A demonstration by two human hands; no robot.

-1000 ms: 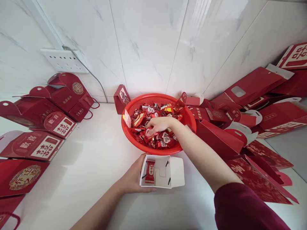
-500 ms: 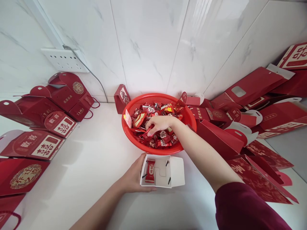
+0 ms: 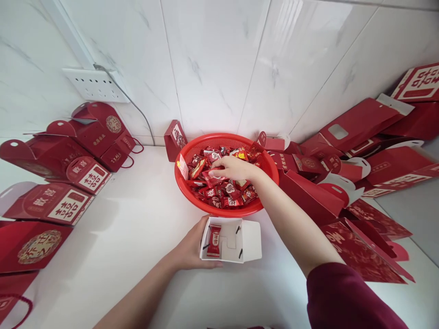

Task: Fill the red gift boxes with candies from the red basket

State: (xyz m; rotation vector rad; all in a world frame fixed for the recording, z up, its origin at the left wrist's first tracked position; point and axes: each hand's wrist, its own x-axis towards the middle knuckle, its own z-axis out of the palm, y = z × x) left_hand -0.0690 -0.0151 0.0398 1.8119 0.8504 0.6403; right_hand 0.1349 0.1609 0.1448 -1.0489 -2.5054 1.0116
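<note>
My left hand (image 3: 192,244) grips a small paper gift box (image 3: 252,240) from its left side, thumb along the near edge. The box lies with its white inside facing me and its flap folded out to the right. One red wrapped candy (image 3: 214,240) rests at the left inside it. Just beyond stands a red plastic basket (image 3: 185,192) heaped with wrapped candies (image 3: 233,189). Over the heap, my right hand (image 3: 235,168) has its fingers stretched to the left, fingertips at a red candy packet (image 3: 211,179). The thumb is mostly hidden.
Red gift boxes (image 3: 70,205) line the left side of the white table (image 3: 137,196). More red boxes and bags (image 3: 308,196) crowd the right, close to my right forearm. A narrow red box (image 3: 175,139) stands behind the basket by the tiled wall. A power strip (image 3: 96,85) hangs there.
My right hand has risen slightly and its fingers have straightened from a pinch among the candies. My left hand still has the box; the view has shifted a little.
</note>
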